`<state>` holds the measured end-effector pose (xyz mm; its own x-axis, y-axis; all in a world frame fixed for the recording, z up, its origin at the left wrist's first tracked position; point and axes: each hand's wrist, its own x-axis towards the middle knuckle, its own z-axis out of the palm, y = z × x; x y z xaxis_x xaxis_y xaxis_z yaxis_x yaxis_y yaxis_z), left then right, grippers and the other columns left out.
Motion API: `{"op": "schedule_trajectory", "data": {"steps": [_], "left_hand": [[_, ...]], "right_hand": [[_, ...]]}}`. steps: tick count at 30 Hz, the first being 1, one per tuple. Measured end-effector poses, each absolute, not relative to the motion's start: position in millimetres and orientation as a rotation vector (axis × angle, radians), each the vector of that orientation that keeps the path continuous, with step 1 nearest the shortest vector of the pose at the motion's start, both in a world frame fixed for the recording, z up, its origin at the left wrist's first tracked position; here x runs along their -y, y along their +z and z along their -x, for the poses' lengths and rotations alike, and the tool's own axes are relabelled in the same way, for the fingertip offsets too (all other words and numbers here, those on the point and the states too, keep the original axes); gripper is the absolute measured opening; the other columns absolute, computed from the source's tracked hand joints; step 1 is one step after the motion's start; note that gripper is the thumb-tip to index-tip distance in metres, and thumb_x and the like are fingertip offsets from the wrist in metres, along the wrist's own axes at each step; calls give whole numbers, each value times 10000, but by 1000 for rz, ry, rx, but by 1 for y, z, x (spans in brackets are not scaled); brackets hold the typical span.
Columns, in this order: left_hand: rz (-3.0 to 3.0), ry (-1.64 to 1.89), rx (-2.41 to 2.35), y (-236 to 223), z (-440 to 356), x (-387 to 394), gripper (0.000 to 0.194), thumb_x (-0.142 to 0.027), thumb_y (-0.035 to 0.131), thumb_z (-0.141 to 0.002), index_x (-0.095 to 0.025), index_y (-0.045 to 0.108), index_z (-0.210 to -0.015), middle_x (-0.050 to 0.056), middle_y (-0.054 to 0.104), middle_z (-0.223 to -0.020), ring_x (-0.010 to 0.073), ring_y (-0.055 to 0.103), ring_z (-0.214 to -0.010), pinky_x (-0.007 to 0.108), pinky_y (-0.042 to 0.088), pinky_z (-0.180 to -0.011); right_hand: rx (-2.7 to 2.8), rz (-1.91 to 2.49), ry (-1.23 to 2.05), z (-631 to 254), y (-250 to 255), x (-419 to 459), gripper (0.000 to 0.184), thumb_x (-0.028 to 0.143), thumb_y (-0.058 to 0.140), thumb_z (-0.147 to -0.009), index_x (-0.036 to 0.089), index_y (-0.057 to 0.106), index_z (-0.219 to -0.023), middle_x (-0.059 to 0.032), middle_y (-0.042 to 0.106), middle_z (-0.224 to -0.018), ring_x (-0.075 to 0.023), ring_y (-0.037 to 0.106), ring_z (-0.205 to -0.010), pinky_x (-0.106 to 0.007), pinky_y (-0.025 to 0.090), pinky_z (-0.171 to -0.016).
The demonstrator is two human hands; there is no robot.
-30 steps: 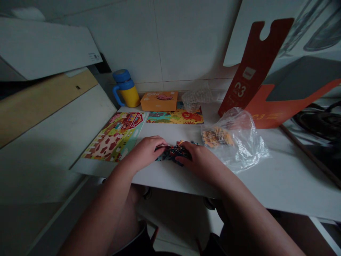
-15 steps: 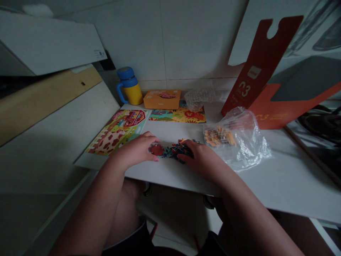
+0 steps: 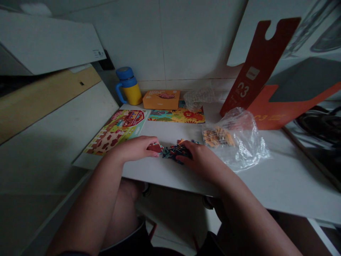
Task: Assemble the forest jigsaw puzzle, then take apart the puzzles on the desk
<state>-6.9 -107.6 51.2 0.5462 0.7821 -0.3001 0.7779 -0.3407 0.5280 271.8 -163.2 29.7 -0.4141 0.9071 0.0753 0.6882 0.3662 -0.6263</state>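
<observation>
My left hand (image 3: 138, 147) is closed, with thumb and fingers pinching a reddish puzzle piece (image 3: 156, 147) just above the white tabletop (image 3: 149, 170). Beside it lies a small heap of dark blue and teal puzzle pieces (image 3: 170, 152). Curled over the right side of that heap, my right hand (image 3: 199, 153) has its thumb and fingers around some of the pieces; its palm side is hidden. A clear plastic bag (image 3: 246, 149) holding orange-yellow puzzle pieces (image 3: 218, 136) rests right of my right hand.
A farm picture (image 3: 112, 137) lies on the left and a jungle picture (image 3: 176, 116) at the back. Behind stand a blue-and-yellow mug (image 3: 132, 93), an orange box (image 3: 161, 99) and crumpled clear plastic (image 3: 198, 99). A red-orange cardboard box (image 3: 245, 85) rises at the right.
My left hand's fingers have closed from a wider spread over the pieces onto the reddish piece, drawing slightly left of the heap. My right hand stays nearly still.
</observation>
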Motion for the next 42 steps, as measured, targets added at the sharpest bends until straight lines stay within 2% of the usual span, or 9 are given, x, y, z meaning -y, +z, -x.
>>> {"op": "schedule_trajectory", "data": {"steps": [3,7,13,20,25,31,36,42], "left_hand": [[-2152,-10,-1196,56,-1,106,266,-420,746,-848,-242,670,-1031,0,744,-977,201,657,-899,271,425,-712],[-2131,-137,-1162,62,-26,102,298,-384,805,-785,-246,688,-1022,-15,717,-910,189,632,-806,274,395,-641],[-2360,-90,-1249,57,-39,103,504,-441,900,-681,-240,717,-1104,43,668,-1110,222,619,-914,290,422,-716],[-2348,-140,-1243,53,-40,105,372,-441,877,-712,-220,729,-973,44,648,-1084,218,622,-909,298,442,-752],[-2337,-144,-1304,53,-43,106,526,-398,900,-672,-207,700,-1120,56,662,-1138,236,635,-975,294,453,-770],[-2406,-154,-1374,61,-46,121,320,-334,862,-737,-205,738,-1003,60,679,-1105,239,652,-980,307,460,-815],[-2375,-172,-1586,58,-46,130,430,-377,889,-718,-166,739,-1062,101,710,-1104,293,657,-1023,350,458,-837],[-2324,-180,-1654,57,-44,128,432,-413,895,-699,-165,716,-1004,96,710,-1043,282,653,-968,336,433,-767]], "right_hand": [[2294,1183,859,-278,36,167,234,297,702,-958,237,731,-1183,-74,793,-1112,-236,739,-971,-325,522,-851],[2420,849,1129,-286,50,175,245,227,684,-966,286,751,-1194,-22,788,-1175,-199,727,-1052,-308,516,-936],[2505,985,1137,-300,66,187,361,95,659,-908,319,766,-1171,9,795,-1137,-187,731,-1004,-286,519,-894],[2477,1183,994,-315,64,188,316,214,724,-916,331,764,-1207,-8,802,-1149,-218,743,-968,-312,529,-874],[2459,1155,1075,-306,64,184,298,333,725,-953,278,754,-1244,-57,792,-1186,-231,726,-1010,-312,516,-863],[2436,1154,1084,-300,60,182,238,315,725,-953,252,752,-1180,-46,794,-1111,-204,706,-945,-307,490,-816],[2442,1120,1066,-301,57,183,204,293,735,-945,240,741,-1142,-41,788,-1101,-201,698,-961,-303,470,-813],[2451,1124,1058,-303,57,181,185,327,717,-964,238,745,-1123,-46,786,-1059,-196,683,-899,-305,457,-782]]}}
